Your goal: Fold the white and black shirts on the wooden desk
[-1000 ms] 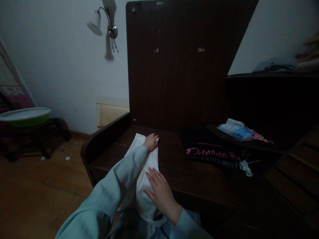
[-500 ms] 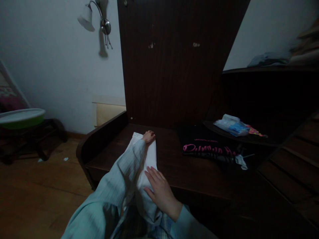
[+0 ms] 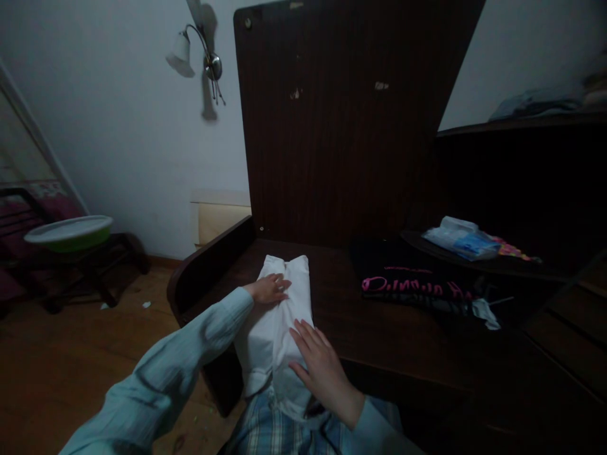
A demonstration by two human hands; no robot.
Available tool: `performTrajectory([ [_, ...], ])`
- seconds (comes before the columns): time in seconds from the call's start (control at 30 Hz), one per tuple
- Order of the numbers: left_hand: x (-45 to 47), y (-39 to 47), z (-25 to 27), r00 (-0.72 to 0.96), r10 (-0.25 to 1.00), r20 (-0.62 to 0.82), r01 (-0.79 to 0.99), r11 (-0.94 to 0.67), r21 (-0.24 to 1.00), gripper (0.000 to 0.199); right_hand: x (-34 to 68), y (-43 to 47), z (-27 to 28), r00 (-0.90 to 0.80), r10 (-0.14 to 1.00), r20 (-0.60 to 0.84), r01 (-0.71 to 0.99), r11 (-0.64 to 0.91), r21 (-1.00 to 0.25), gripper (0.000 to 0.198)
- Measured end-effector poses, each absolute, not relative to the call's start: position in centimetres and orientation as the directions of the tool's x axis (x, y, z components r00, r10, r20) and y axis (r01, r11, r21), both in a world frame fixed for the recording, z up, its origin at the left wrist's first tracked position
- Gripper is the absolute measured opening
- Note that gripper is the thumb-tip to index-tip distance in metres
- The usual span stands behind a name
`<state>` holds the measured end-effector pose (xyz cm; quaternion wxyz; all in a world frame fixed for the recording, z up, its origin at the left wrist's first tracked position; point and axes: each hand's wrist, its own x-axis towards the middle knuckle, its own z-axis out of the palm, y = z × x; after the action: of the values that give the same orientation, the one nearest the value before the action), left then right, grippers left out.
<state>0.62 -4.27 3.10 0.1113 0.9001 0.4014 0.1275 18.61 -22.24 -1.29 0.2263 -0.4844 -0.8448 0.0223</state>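
A white folded garment lies lengthwise on the dark wooden desk, its near end hanging over the front edge onto my lap. What kind of garment it is, I cannot tell. On its upper left part rests my left hand, fingers apart and flat on the cloth. Nearer to me, my right hand lies spread along the garment's right side. Neither hand grips the cloth. A lengthwise fold runs down the middle between the two hands.
To the right are a black cloth item with pink lettering and a plastic packet on a low shelf. A raised side panel borders the desk's left. A green basin sits on a stool at far left.
My left hand has drawn back toward me and left, and the white garment now shows wider on its left side. My right hand stays on the cloth. The view has shifted slightly left.
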Motion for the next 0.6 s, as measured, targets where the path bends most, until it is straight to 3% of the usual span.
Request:
performTrajectory([
  [0.1, 0.3, -6.8, 2.4, 0.647, 0.76, 0.052, 0.741, -0.644, 0.19, 0.053, 18.8, -22.2, -1.3, -0.406, 0.845, 0.347, 0.821, 0.504, -0.267, 0.05],
  [0.23, 0.8, -10.8, 3.1, 0.648, 0.742, 0.17, 0.741, -0.666, 0.082, 0.049, 20.0, -22.7, -1.2, -0.423, 0.86, 0.286, 0.832, 0.493, -0.255, 0.052],
  [0.33, 1.2, -14.3, 3.8, 0.665, 0.729, 0.162, 0.732, -0.679, 0.054, 0.042, 21.1, -23.4, -0.5, -0.431, 0.875, 0.22, 0.838, 0.479, -0.262, 0.053],
  [0.47, 1.7, -18.4, 3.6, 0.567, 0.796, 0.21, 0.807, -0.589, 0.055, 0.025, 21.5, -23.6, 1.1, -0.34, 0.919, 0.199, 0.858, 0.39, -0.335, 0.055],
  [0.6, 2.1, -19.9, 1.8, 0.547, 0.795, 0.263, 0.821, -0.57, 0.015, 0.032, 19.9, -22.8, 1.3, -0.279, 0.936, 0.217, 0.872, 0.341, -0.351, 0.052],
])
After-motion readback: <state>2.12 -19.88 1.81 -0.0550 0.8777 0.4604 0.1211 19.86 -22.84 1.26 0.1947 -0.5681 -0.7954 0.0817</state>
